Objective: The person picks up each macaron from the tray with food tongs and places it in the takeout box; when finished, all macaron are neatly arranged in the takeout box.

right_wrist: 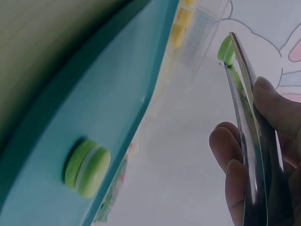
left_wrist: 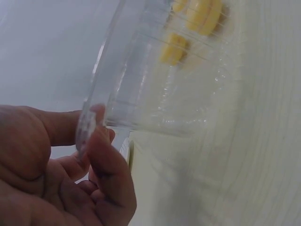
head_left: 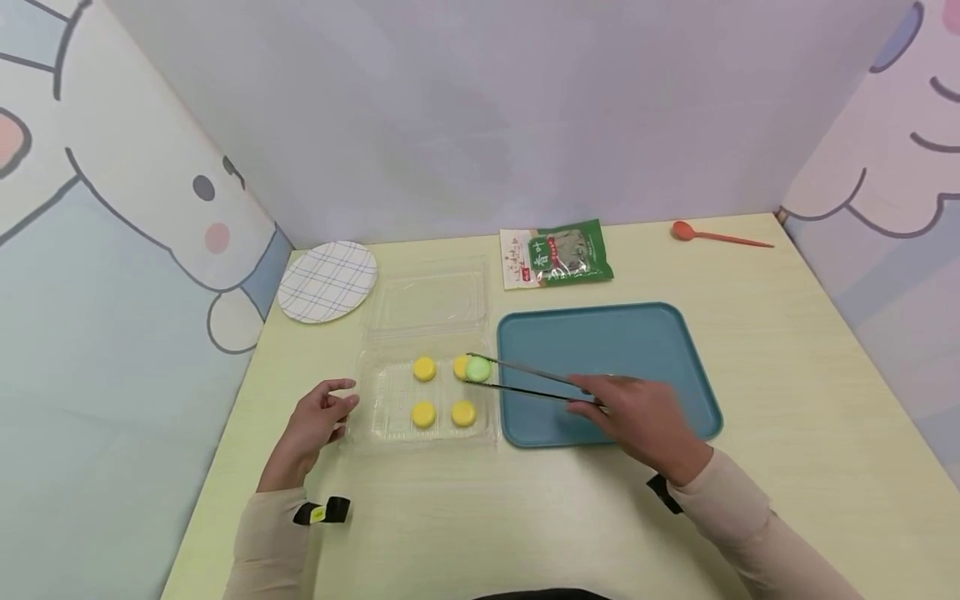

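Observation:
In the head view my right hand (head_left: 645, 417) holds metal tongs (head_left: 536, 392). Between the tong tips is a green macaron (head_left: 477, 370), raised over the right side of a clear plastic container (head_left: 386, 421). Several yellow macarons (head_left: 423, 414) sit inside it, one partly hidden by the green one. My left hand (left_wrist: 61, 174) pinches the container's rim (left_wrist: 87, 127) at its left side, between thumb and fingers. Another green macaron (right_wrist: 88, 168) lies on the blue tray (right_wrist: 113, 89) in the right wrist view; my right hand mostly hides that spot in the head view.
The container's open lid (head_left: 429, 300) lies flat behind it. A checked plate (head_left: 327, 282) is at the back left. A green and white packet (head_left: 557, 254) lies behind the tray, and an orange spoon (head_left: 723, 237) at the back right. Walls border the table's back and sides.

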### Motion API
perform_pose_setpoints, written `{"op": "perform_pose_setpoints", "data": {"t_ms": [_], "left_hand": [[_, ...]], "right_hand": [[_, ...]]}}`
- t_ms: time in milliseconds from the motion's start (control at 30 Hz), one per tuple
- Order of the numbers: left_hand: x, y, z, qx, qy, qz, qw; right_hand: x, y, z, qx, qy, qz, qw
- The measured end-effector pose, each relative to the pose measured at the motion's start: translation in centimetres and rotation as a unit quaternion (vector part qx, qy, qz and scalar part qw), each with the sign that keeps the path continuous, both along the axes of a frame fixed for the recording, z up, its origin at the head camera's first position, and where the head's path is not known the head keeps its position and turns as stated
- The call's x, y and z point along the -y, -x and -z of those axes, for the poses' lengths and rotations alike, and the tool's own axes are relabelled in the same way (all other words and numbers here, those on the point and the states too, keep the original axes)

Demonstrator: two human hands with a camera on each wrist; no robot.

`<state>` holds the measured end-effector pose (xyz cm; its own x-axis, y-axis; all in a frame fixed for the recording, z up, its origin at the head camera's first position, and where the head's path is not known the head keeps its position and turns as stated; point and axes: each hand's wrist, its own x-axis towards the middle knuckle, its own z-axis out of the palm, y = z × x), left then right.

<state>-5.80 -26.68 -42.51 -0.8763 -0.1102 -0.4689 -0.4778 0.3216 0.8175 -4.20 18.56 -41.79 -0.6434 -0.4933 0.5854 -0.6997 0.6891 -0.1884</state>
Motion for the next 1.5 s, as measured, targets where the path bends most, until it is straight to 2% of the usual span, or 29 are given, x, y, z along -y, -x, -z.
{"op": "perform_pose_setpoints", "data": {"t_ms": [233, 433, 733, 1033, 1367, 1500], "left_hand": [[0.0, 0.0, 0.0, -0.012, -0.001, 0.004, 0.9999], [0.2, 0.0, 0.2, -0.001, -0.003, 0.006, 1.0], [0.2, 0.0, -0.3, -0.003, 0.008, 0.012, 0.9999], [0.3, 0.0, 0.2, 0.002, 0.006, 0.005, 1.0], [0.3, 0.0, 0.3, -0.001, 0.005, 0.004, 1.0], [0.3, 0.0, 0.4, -0.003, 0.007, 0.006, 1.0]], "right_hand": [[1.6, 1.0, 0.2, 0.024, -0.018, -0.008, 0.9995], [3.1, 1.6, 0.4, 0.042, -0.029, -0.01, 0.9986], [5.8, 2.3, 0.0, 0.087, -0.031, -0.024, 0.9955], [7.3, 2.7, -0.3, 0.104, -0.054, -0.023, 0.9928], [8.7, 3.4, -0.3, 0.109, -0.08, -0.022, 0.9906], [9.4, 3.7, -0.4, 0.132, -0.093, -0.011, 0.9868]]}}
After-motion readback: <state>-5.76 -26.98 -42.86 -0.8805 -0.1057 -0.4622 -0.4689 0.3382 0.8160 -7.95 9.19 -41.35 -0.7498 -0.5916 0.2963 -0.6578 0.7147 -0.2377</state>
